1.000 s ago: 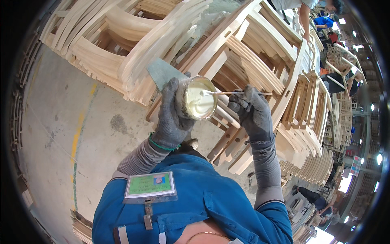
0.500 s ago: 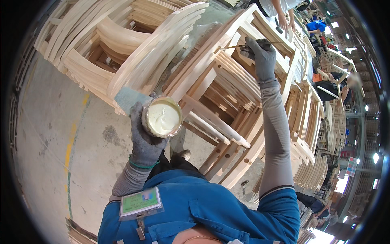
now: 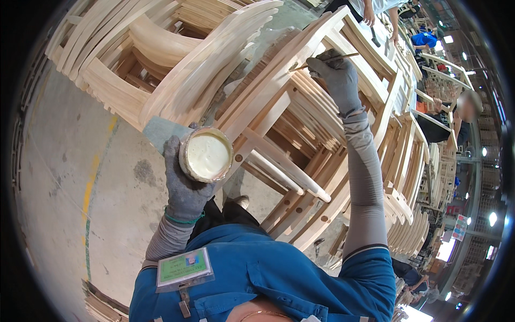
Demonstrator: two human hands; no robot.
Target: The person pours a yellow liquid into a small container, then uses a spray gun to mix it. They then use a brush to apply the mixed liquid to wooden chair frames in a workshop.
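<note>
My left hand (image 3: 185, 196), in a grey glove, is wrapped round a small round pot (image 3: 185, 166) of smooth cream-coloured paste (image 3: 208, 155). A flat bluish-grey piece (image 3: 162, 134) juts out beside the pot; whether the same hand holds it I cannot tell. My right hand (image 3: 340, 83), also gloved and dark-stained at the fingertips, pinches a thin stick (image 3: 351, 55). The stick's left end lies close to the top rail of a pale wooden chair frame (image 3: 268, 88), near a slot in it. Whether the tip touches the wood I cannot tell.
Stacked curved wooden parts (image 3: 185, 80) stand at the upper left. More frames (image 3: 399, 155) fill the right. A co-worker's hand (image 3: 369, 16) is at the top, near a dark-headed hammer (image 3: 374, 37). Concrete floor (image 3: 123, 198) with a yellow line spreads at left.
My right hand and the stick have shifted slightly left and down along the frame. The pot in my left hand has moved a little left, and its paste surface looks smoother.
</note>
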